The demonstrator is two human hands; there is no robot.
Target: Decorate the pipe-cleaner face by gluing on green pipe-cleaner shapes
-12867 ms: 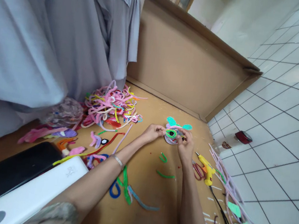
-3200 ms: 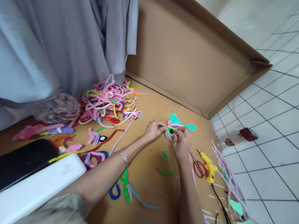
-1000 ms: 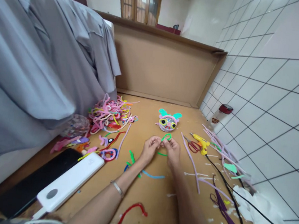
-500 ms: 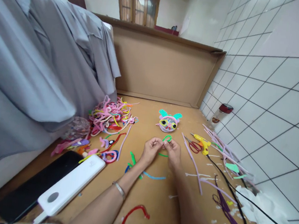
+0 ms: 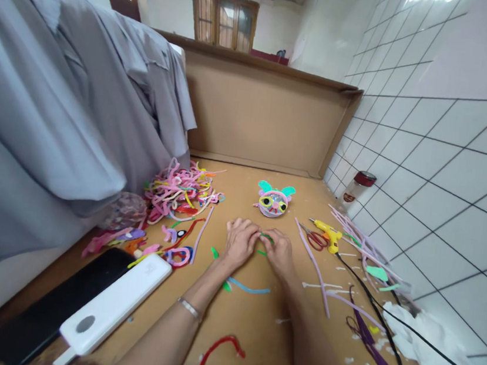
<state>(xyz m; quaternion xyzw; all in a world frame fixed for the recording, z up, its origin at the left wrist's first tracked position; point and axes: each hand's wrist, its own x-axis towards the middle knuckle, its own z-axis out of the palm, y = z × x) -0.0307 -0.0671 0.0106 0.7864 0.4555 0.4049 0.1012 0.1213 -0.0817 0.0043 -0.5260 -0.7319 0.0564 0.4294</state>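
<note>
Grey cloth filled the left side, hanging down to the counter; white tiles ran along the right. A cardboard panel stood upright across the far edge. A black slab and a white device lay side by side at near left, with a tangled heap of fuzzy strips, mostly pink, farther back.

Left hand and right hand met mid-counter, low over the surface. Fingertips of both were pinched on a short green strip – the piece bridged the small gap between them, its ends hidden by the fingers.

Just beyond the hands: a round animal-face ornament, teal ears up, black eyes ringed in yellow, facing near. Right of the right hand, a yellow glue gun lay next to red-handled scissors; a purple tassel lay at near right. A bent red strip rested at the near edge. Smallest noted – a second green bit on the counter, between the wrists.
</note>
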